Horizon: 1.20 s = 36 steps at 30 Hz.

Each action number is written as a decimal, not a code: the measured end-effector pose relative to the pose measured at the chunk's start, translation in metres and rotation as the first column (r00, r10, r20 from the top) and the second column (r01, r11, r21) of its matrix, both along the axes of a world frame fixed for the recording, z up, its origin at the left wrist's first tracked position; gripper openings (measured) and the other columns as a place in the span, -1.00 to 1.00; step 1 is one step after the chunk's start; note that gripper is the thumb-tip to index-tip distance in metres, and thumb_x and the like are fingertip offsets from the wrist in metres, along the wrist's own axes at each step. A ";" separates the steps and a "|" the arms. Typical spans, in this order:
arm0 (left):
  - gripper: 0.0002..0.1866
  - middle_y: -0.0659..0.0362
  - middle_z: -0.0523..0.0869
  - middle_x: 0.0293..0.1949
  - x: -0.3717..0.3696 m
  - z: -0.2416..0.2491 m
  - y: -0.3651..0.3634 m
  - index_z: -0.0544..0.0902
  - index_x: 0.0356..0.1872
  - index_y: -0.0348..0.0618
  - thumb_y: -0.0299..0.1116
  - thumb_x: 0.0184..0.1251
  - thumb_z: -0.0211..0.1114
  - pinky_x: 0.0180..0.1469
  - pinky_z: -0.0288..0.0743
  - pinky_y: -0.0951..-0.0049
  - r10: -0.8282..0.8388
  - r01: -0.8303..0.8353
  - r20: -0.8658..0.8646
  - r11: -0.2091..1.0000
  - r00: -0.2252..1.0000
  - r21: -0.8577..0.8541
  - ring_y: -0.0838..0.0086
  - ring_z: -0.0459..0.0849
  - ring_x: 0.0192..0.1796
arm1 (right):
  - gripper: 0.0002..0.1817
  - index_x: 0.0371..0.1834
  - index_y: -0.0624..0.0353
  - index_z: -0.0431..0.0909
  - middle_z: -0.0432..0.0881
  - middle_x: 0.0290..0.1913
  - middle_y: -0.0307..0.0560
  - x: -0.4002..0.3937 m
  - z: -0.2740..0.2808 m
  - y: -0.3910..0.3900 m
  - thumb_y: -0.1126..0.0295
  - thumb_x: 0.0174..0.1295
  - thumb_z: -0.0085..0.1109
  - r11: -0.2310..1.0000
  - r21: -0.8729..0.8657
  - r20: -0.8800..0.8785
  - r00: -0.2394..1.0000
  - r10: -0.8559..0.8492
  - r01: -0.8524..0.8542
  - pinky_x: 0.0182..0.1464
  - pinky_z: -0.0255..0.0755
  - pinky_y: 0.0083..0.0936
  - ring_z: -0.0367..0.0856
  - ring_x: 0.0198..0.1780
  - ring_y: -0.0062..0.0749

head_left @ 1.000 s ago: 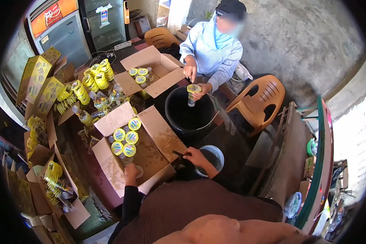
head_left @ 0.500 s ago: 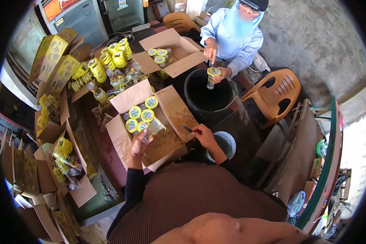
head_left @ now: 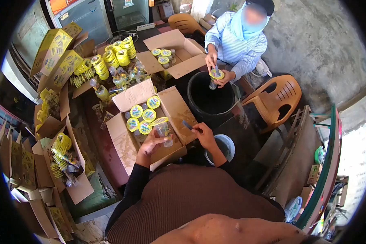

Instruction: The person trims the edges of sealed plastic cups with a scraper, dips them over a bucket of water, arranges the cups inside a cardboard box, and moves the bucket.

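Observation:
My left hand (head_left: 151, 144) is closed round a clear plastic cup (head_left: 163, 132) with a yellow lid, held tilted over the near part of an open cardboard box (head_left: 166, 152). Several yellow-lidded cups (head_left: 149, 115) stand together in the far left part of that box. My right hand (head_left: 204, 134) pinches a small dark blade-like tool (head_left: 187, 125) by its end, over the box's right flap. The tool and the cup are apart.
Across the table a person (head_left: 236, 44) holds another cup and a tool over a black bucket (head_left: 210, 97). A pale bucket (head_left: 223, 147) is beside my right forearm. A second cup box (head_left: 177, 57), stacked yellow rings (head_left: 99, 67) and an orange chair (head_left: 274, 97) are further off.
My left hand has moved right and toward me, lifting the cup away from the grouped cups. My right hand has barely shifted. The other person's hands have come together at their cup.

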State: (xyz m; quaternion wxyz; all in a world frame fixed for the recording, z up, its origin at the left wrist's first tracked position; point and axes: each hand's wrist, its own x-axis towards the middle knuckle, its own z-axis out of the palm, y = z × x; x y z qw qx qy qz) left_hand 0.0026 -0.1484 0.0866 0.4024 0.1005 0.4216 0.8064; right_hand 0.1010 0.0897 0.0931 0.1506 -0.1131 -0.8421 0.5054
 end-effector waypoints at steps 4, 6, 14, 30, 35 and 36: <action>-0.35 0.10 0.59 0.02 -0.018 -0.035 0.006 0.34 0.18 -0.31 -0.70 -0.04 0.33 0.05 0.52 0.33 -0.024 -0.009 -0.230 0.990 0.973 -0.142 0.33 0.61 0.04 | -0.85 -0.26 0.29 0.55 0.49 -0.35 -0.07 -0.004 0.003 -0.001 0.50 0.12 0.26 1.000 0.005 -0.024 1.000 0.003 -0.003 -0.27 0.38 -0.47 0.50 -0.35 -0.33; -0.35 0.13 0.59 0.02 -0.021 -0.039 0.009 0.36 0.17 -0.30 -0.71 -0.06 0.31 0.03 0.52 0.37 -0.026 -0.017 -0.244 0.985 0.969 -0.172 0.40 0.60 0.03 | -0.85 -0.26 0.28 0.56 0.50 -0.34 -0.07 -0.012 0.005 -0.003 0.52 0.11 0.26 1.000 0.000 -0.056 0.998 0.024 -0.024 -0.27 0.39 -0.46 0.52 -0.33 -0.32; -0.34 0.18 0.57 0.01 -0.016 -0.022 0.022 0.36 0.15 -0.23 -0.66 -0.11 0.33 0.10 0.46 0.42 -0.047 -0.101 -0.407 0.936 0.912 -0.336 0.46 0.56 0.06 | -0.81 -0.20 0.23 0.55 0.55 -0.28 -0.12 -0.036 0.026 -0.021 0.55 0.10 0.27 0.950 -0.263 0.005 0.985 0.174 -0.167 -0.17 0.43 -0.53 0.54 -0.26 -0.47; -0.33 0.20 0.58 -0.04 -0.013 -0.016 0.011 0.37 0.13 -0.18 -0.61 -0.09 0.46 0.11 0.44 0.46 0.074 -0.243 -0.539 0.938 0.839 -0.249 0.54 0.54 0.03 | -0.79 -0.21 0.20 0.57 0.54 -0.27 0.00 -0.054 0.041 -0.032 0.48 0.06 0.26 0.921 0.260 -0.013 0.953 0.304 -0.290 -0.14 0.41 -0.30 0.55 -0.17 -0.13; -0.35 0.19 0.58 -0.08 -0.013 -0.016 0.010 0.39 0.09 -0.19 -0.57 -0.10 0.48 0.06 0.44 0.47 0.079 -0.234 -0.538 0.946 0.839 -0.225 0.54 0.55 -0.02 | -0.86 -0.25 0.20 0.58 0.56 -0.29 0.00 -0.057 0.042 -0.031 0.50 0.10 0.21 0.951 0.198 -0.042 0.967 0.251 -0.238 -0.16 0.42 -0.32 0.55 -0.20 -0.09; -0.36 0.19 0.58 -0.08 -0.012 -0.017 0.011 0.39 0.08 -0.19 -0.56 -0.10 0.49 0.04 0.45 0.47 0.093 -0.253 -0.563 0.943 0.822 -0.214 0.54 0.55 -0.03 | -0.88 -0.26 0.19 0.58 0.56 -0.30 -0.01 -0.057 0.042 -0.032 0.51 0.11 0.19 0.966 0.082 -0.020 0.969 0.247 -0.244 -0.17 0.42 -0.33 0.55 -0.21 -0.09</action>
